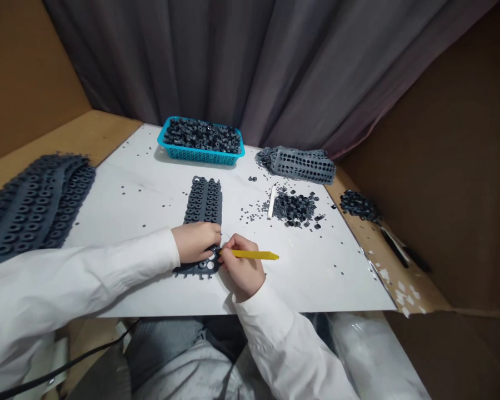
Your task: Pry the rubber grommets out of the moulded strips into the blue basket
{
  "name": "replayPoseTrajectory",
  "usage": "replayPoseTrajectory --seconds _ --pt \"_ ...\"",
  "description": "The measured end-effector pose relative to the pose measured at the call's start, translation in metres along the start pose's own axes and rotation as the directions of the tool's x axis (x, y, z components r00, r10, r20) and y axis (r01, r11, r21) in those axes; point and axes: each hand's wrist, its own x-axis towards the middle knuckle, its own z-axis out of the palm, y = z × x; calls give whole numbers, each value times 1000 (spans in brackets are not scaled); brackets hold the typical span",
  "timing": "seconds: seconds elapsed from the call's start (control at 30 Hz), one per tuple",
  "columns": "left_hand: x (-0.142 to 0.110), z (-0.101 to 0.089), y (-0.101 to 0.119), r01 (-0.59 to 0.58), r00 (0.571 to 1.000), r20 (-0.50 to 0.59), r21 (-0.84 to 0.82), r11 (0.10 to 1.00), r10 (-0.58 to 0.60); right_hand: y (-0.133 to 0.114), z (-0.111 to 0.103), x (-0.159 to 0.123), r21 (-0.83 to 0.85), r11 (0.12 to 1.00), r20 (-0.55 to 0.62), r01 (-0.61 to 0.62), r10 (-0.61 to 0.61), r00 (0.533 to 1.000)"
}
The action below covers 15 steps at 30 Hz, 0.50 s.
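- Gripping the yellow tool, our right hand closes near one end, likely for fine control.
- Our left hand rests on the dark strip before us, probably steadying it; whether its fingers pinch, we cannot tell.
- White board lies beneath; beyond, a blue basket and grey curtain.
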Motion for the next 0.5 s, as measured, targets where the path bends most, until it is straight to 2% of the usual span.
replayPoseTrajectory --seconds 0.1,0.2,0.3,0.37,0.43,0.47,0.5 --pt "0 5 7 -27 999 23 107 994 24 -10 -3 5 -77 997 44 27 -23 999" --pt "-3 13 8 -53 998 -7 149 987 55 -15 -5 9 -89 995 72 37 -31 997" --pt "-7 13 0 -32 995 -94 -9 999 31 -14 -7 10 -68 997 92 19 -13 996" --pt "-9 5 -9 45 966 -238 -221 974 -98 -10 -7 10 -40 999 106 0 4 994" --pt "-10 -6 -19 128 888 -356 -416 900 -291 -6 -6 10 36 999 122 -36 31 992" --pt "-10 -12 -23 157 858 -363 -487 859 -363 -4 -6 10 96 993 122 -63 51 991" --pt "-10 -16 -26 179 851 -336 -536 825 -403 -2 -6 11 165 982 113 -88 70 991"
